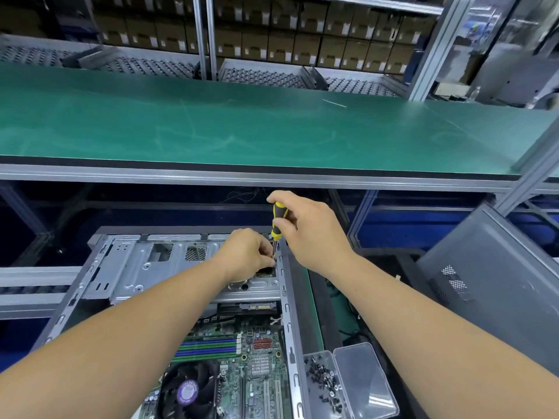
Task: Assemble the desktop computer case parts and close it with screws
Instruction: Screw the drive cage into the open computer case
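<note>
the open computer case [169, 297] lies on its side on the lower bench [313, 322], its long axis running away from the person, with the drive cage [145, 267] at the far end and the motherboard [242, 358] nearer the person; both hands meet at the far right corner of the case, just inside its right wall; the right hand [311, 231] is curled round the yellow and black handle of a screwdriver [276, 222], which stands nearly upright, tipped slightly, with its shaft pointing down toward the top of the drive cage; the left hand [248, 255] sits just below and beside it, fingers pinched together round the lower shaft or the screw at its tip; which of the two cannot be told, as the tip is hidden behind the fingers; the coming move likely turns on keeping the shaft in line with the screw hole straight beneath it, so the right hand would twist along that upright axis while the left hand steadies the point; a clear box of dark screws [323, 379], lid open, rests on the bench just right of the case near the person, closer to the right arm; the grey side panel [496, 282] leans well apart at the right, not yet fitted.
</note>
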